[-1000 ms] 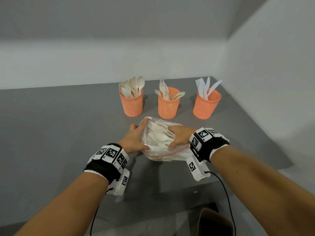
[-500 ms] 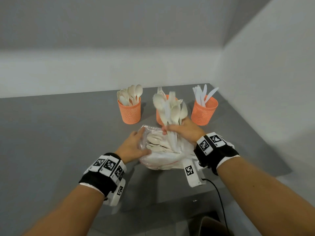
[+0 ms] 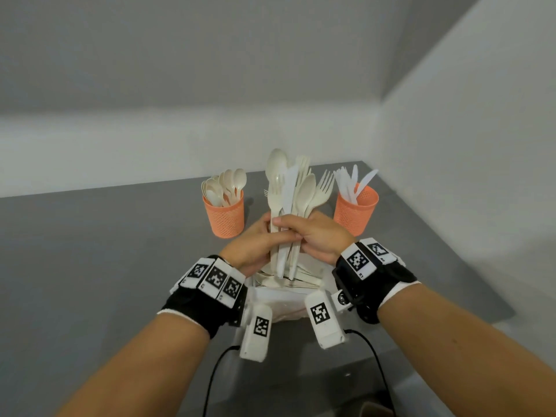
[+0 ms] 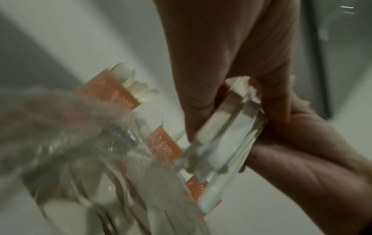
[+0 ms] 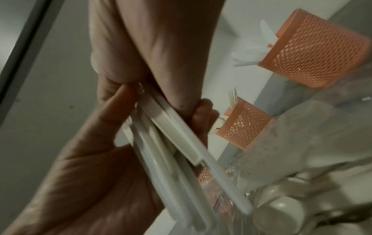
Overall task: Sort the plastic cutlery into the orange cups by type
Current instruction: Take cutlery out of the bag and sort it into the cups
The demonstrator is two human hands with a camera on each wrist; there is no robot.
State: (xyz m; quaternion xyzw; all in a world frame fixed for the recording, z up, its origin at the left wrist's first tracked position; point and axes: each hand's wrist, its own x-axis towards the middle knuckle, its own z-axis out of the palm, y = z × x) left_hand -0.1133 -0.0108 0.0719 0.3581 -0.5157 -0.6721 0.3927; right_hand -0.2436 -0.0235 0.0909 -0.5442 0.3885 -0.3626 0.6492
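Note:
Both hands hold one upright bundle of mixed cutlery [image 3: 288, 200] above the table: spoons, forks and a white knife. My left hand [image 3: 264, 233] grips the handles from the left, my right hand [image 3: 301, 236] from the right, fingers curled across the front. Up close the handles [image 4: 221, 135] [image 5: 171, 143] sit pinched between both hands. An orange cup with spoons [image 3: 224, 218] stands behind on the left, an orange cup with knives [image 3: 355, 210] on the right. The bundle hides the middle cup in the head view; it shows with forks in the right wrist view [image 5: 243, 125].
A clear plastic bag [image 3: 285, 287] with more cutlery lies on the grey table [image 3: 105, 266] right under my hands. White walls close the table's back and right side. The table's right edge [image 3: 469, 266] runs near the knife cup.
My right hand pulled a handful of cutlery out of the bag and raised it. My left hand left the bag and took hold of the bundle's handles too.

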